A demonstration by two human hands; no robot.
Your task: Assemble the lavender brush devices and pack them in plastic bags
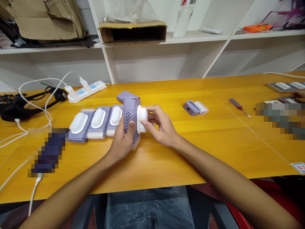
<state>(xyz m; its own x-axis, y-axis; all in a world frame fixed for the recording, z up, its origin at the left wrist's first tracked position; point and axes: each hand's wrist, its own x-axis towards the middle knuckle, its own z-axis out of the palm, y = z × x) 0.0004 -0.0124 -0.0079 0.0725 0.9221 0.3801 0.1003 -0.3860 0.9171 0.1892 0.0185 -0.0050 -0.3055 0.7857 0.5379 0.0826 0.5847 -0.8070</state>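
My left hand (122,140) is wrapped round a purple plastic brush device (130,106), holding it upright above the table. A patch of small dark holes shows on its near face. On its right side sits a white bristle brush head (142,119). The thumb and fingers of my right hand (163,125) grip this brush head by its bristles. To the left lie three similar purple devices (77,137) in a row, each with a white brush head on top. Another purple piece (127,95) lies behind the held device.
A purple part with a clear cap (191,108) and a screwdriver (239,107) lie to the right. At left are a power strip (87,92), white cables, a phone (51,151) and a black headset (11,108). Shelves stand behind. Another person's hand (299,93) shows at far right.
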